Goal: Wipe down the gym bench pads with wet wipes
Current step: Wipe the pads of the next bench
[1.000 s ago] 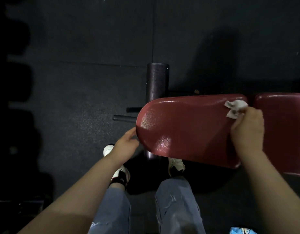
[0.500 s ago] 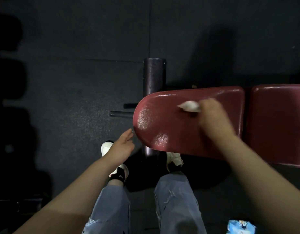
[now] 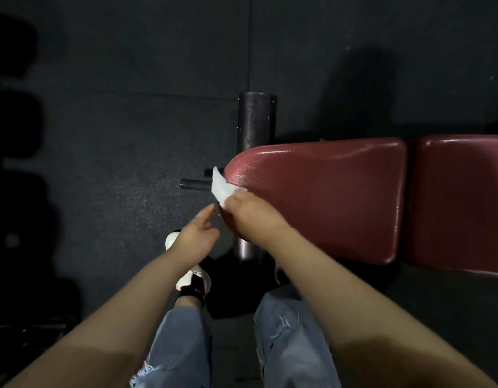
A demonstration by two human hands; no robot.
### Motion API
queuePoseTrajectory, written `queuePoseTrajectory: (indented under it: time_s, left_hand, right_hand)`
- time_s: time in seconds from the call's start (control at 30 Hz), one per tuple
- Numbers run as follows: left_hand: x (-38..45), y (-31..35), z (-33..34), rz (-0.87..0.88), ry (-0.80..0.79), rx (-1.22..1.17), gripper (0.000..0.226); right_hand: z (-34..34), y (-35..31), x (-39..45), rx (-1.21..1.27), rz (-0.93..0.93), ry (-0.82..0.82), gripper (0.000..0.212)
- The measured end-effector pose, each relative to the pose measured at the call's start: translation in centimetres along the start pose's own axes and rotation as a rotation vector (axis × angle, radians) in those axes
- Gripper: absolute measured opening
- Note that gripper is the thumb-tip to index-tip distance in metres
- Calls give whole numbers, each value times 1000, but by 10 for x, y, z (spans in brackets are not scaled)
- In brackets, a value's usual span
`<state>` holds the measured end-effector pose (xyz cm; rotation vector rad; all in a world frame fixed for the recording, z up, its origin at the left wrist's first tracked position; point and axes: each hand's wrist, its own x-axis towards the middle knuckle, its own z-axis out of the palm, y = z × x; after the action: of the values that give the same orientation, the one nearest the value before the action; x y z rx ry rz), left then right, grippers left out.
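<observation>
I can read no text, label, brand, number or sign anywhere here. A small pale mark sits on my black sock (image 3: 193,291), but it is too small to make out.

— What's around, apart from the work?
— A dark foam roller (image 3: 255,121) stands beyond the hands, with a thin metal peg (image 3: 193,184) sticking out left.
— And lower down?
— Below the hands, a white shoe (image 3: 190,273) and torn blue jeans (image 3: 291,340) over dark rubber flooring (image 3: 116,135).
</observation>
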<state>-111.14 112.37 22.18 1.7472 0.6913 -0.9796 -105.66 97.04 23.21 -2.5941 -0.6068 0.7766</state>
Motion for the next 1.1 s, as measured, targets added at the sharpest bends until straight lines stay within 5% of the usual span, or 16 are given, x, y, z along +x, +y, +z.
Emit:
queuePoseTrajectory:
  time_s: [0.07, 0.17, 0.33, 0.43, 0.8, 0.93, 1.1]
  left_hand:
    - [-2, -4, -2, 39, -65, 74, 70]
    - [-3, -7, -7, 106, -153, 222, 75]
    - [-1, 0, -14, 156, -185, 425, 75]
    - [-2, 3, -15, 172, -203, 445, 74]
    - [-3, -16, -4, 191, -150, 279, 75]
    - [-6, -18, 6, 157, -122, 219, 76]
    - [-8, -18, 10, 124, -73, 179, 75]
  right_hand:
    - [-20, 28, -16, 16, 85, 146, 38]
    - [-59, 103, -77, 21, 478, 289, 19]
    - [-87, 144, -130, -34, 843, 473, 26]
    - [-78, 127, -117, -50, 800, 494, 41]
    - [-71, 117, -94, 41, 711, 573, 20]
    - [-78, 135, -130, 141, 872, 773, 32]
    - [-61, 131, -128, 86, 989, 763, 25]
